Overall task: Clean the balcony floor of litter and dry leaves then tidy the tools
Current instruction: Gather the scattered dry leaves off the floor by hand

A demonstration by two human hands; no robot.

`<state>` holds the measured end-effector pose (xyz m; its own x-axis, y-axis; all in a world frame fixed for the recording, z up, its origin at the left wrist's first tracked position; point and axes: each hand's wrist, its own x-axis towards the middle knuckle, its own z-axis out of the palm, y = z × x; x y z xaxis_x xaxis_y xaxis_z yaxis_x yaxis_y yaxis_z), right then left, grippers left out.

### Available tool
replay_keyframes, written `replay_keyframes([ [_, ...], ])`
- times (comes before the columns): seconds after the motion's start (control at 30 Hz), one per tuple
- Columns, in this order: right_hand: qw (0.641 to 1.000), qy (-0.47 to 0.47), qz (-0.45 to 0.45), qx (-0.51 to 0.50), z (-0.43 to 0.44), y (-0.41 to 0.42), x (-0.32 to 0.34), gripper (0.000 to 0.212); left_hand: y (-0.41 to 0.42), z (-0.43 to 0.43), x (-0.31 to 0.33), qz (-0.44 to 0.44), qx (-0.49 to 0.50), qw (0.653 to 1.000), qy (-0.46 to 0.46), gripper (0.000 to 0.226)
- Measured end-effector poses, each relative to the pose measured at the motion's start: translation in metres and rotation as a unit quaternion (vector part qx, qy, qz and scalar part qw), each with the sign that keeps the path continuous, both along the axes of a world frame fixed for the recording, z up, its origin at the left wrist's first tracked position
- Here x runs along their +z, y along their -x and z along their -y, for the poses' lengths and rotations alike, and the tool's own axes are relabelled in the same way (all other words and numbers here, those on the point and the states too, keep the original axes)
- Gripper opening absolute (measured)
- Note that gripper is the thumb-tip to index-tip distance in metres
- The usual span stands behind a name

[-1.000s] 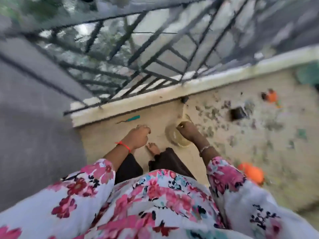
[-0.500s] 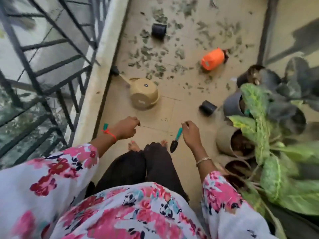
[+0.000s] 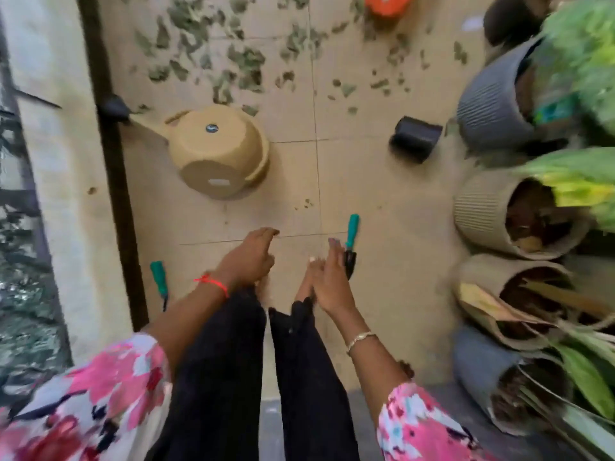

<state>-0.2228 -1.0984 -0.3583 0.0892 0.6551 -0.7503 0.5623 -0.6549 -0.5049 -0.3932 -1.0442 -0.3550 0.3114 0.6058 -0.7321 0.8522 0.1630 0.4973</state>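
Dry leaf bits (image 3: 233, 61) lie scattered over the far part of the tan tiled floor (image 3: 382, 201). A small trowel (image 3: 351, 229) with a teal handle and black blade sits right against the fingers of my right hand (image 3: 327, 277); blur hides whether the hand grips it. My left hand (image 3: 248, 257) hangs over the floor in front of my feet, fingers loosely curled with nothing in them. A second teal-handled tool (image 3: 159, 277) lies on the floor by the dark pipe (image 3: 111, 181) at the left.
A tan watering can (image 3: 219, 151) lies overturned ahead on the left. A small black pot (image 3: 416, 138) lies on its side. An orange object (image 3: 387, 3) is at the top edge. Several planted pots (image 3: 482, 211) line the right side. The parapet wall (image 3: 63, 168) and railing run along the left.
My view has swung from the railing round to the floor and dropped closer. My right hand left the tan watering can and is now at the trowel. My left hand stays curled.
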Motion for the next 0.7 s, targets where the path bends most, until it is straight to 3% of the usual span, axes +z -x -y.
replay_keyframes([
  [0.17, 0.992, -0.006, 0.078, 0.096, -0.005, 0.008, -0.207, 0.067, -0.008, -0.015, -0.19, 0.013, -0.064, 0.998, 0.02, 0.071],
  [0.3, 0.983, -0.103, 0.13, 0.075, -0.028, 0.01, -0.334, 0.076, -0.01, -0.026, -0.311, 0.046, -0.017, 0.998, -0.025, 0.073],
  [0.4, 0.964, -0.184, 0.188, 0.042, -0.043, 0.014, -0.384, 0.09, -0.013, -0.023, -0.352, 0.118, 0.072, 0.983, -0.124, 0.063],
  [0.47, 0.949, -0.233, 0.212, 0.024, -0.044, 0.026, -0.402, 0.088, -0.013, -0.021, -0.37, 0.141, 0.136, 0.962, -0.189, 0.05],
  [0.6, 0.912, -0.347, 0.217, 0.035, -0.034, 0.05, -0.421, 0.052, -0.018, -0.023, -0.392, 0.172, 0.218, 0.94, -0.196, 0.038],
  [0.7, 0.894, -0.396, 0.209, 0.018, -0.029, 0.052, -0.428, 0.038, -0.021, -0.028, -0.402, 0.184, 0.237, 0.932, -0.204, 0.036],
])
